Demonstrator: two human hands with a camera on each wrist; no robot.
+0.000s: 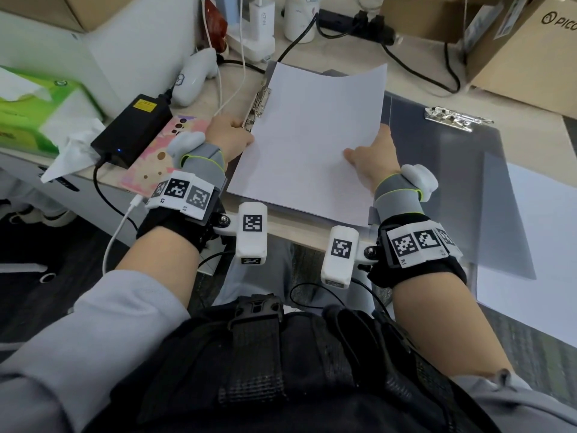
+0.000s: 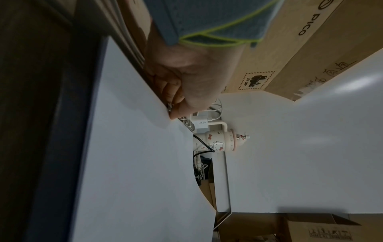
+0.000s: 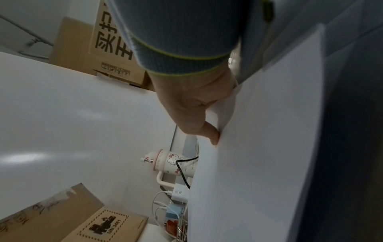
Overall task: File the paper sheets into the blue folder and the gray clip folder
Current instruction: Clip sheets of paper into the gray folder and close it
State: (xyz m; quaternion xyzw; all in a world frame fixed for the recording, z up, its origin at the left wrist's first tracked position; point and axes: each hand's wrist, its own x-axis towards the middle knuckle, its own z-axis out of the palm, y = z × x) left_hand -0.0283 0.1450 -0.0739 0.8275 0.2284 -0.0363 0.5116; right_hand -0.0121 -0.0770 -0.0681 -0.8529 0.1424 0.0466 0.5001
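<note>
Nearest, at the desk's front edge, both hands hold a white paper sheet (image 1: 307,142) over an open folder. The right hand (image 1: 373,157) pinches the sheet's right edge, thumb lying on top of the paper and the other fingers hidden beneath it; the right wrist view shows the same thumb (image 3: 211,134) pressed against the sheet's face. The left hand (image 1: 229,135) sits at the sheet's left edge beside the metal clip (image 1: 257,106) that runs along the folder's spine; in the left wrist view its fingers (image 2: 174,93) are curled in at the paper's edge right by the clip, though whether they grip the paper, the clip or both cannot be told. The sheet lies mostly flat, its far right corner curling upward. Under and to the right of it spreads the gray clip folder (image 1: 443,170), opened flat, with a second silver clamp (image 1: 457,115) at its far right edge. More white paper (image 1: 530,251) lies at the right, partly under the folder's cover. Left of the hands sit a pink patterned notebook (image 1: 162,151), a black power adapter (image 1: 134,129) and a green tissue box (image 1: 34,114). Farther back stand a white controller (image 1: 193,76), a white charger (image 1: 260,23), a cartoon-printed bottle (image 1: 299,17) and cardboard boxes (image 1: 524,48)
</note>
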